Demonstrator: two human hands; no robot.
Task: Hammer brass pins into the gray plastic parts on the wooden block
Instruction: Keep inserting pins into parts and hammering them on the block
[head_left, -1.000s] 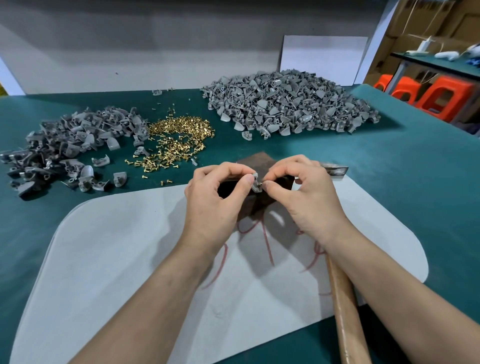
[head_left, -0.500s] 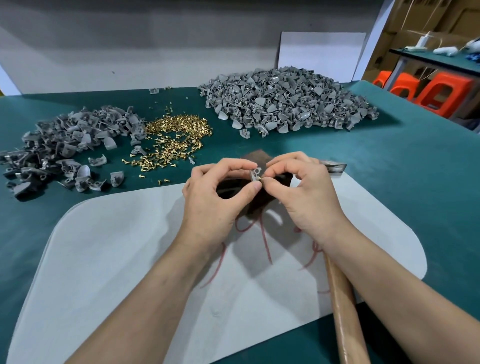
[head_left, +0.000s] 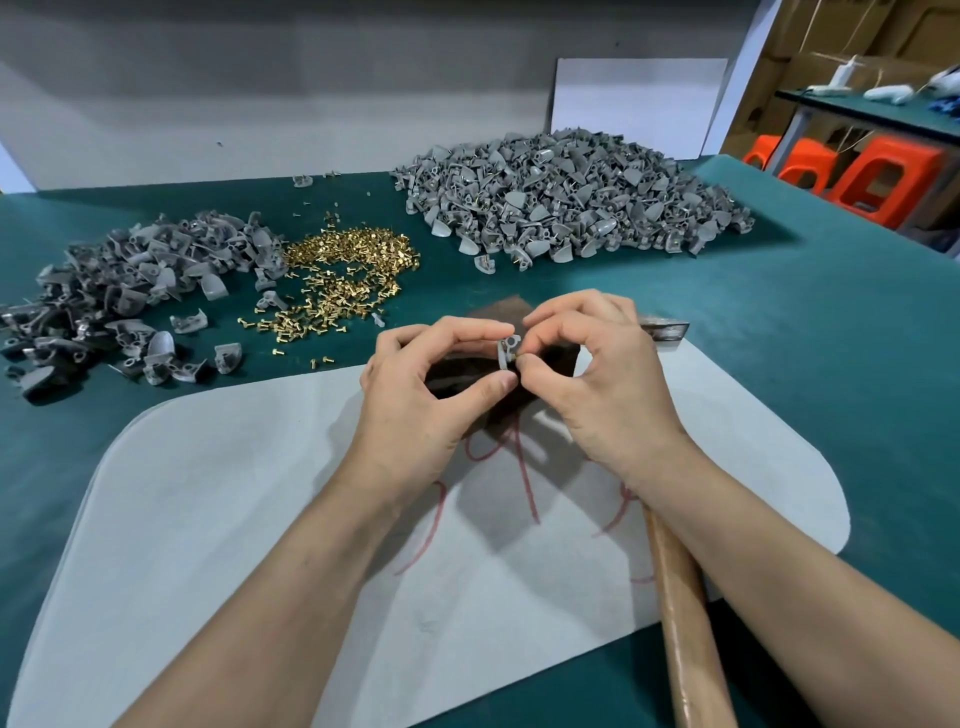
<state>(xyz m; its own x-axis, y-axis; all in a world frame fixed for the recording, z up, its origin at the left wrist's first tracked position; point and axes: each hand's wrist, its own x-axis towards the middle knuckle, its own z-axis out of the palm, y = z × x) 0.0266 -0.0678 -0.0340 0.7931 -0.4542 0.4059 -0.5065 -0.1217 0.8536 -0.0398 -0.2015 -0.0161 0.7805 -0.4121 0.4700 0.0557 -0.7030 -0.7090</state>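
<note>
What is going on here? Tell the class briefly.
A person's left hand pinches a gray plastic part above the wooden block, while the right hand fits a brass pin into it. The hammer lies unused beneath the right forearm. Loose brass pins, a smaller heap of gray parts and a larger heap lie beyond on the green table.

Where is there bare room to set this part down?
Bare: white mat left of the left hand; green table between right hand and large gray pile. Crowded: small gray pile and brass pins, far left; wooden block under the hands.
</note>
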